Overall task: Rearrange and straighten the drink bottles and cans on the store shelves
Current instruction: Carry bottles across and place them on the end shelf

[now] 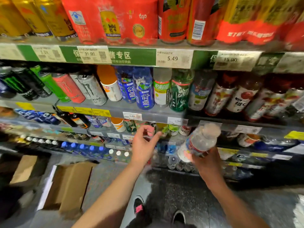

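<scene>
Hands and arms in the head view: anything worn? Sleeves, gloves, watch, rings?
Nothing worn that shows. The left hand and right hand are bare, no gloves, and both forearms are bare down to the frame edge, so no sleeves are in view. No watch or wristband on either wrist. The frame is too blurred to rule out rings.

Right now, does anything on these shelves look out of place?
One clear bottle is off the shelf, tilted in the right hand. The left hand holds nothing. Open cardboard boxes sit on the floor. The view is too blurred to judge the rows.
</scene>
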{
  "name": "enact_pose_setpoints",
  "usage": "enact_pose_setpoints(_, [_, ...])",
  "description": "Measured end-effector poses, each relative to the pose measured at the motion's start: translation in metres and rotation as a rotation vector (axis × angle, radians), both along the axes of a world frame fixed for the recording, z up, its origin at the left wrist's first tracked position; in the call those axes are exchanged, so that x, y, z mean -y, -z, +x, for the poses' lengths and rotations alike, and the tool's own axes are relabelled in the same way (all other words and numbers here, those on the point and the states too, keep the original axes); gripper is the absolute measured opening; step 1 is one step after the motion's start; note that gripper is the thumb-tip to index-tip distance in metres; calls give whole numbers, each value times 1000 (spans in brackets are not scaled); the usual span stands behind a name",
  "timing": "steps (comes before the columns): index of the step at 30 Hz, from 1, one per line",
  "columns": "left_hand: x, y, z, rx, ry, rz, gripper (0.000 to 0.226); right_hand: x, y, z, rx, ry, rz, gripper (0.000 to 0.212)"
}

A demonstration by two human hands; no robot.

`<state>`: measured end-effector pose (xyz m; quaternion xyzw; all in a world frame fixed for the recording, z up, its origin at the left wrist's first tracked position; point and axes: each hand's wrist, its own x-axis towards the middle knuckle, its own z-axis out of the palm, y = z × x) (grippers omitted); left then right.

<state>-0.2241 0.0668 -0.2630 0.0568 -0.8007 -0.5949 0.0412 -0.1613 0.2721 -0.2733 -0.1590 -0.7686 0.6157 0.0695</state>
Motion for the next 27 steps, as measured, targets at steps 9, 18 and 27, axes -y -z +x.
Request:
enact_pose_setpoints(9, [-25, 4, 53, 265, 325, 124, 66, 24, 38, 10, 52, -229, 41, 63])
enact_pose_setpoints(18, [-23, 30, 58, 265, 235, 33, 64, 44, 38, 28, 80, -240, 53, 62])
enact_pose_setpoints(27, [-39, 69, 62, 289, 216, 127, 68, 0, 72, 34, 272, -76, 107, 50])
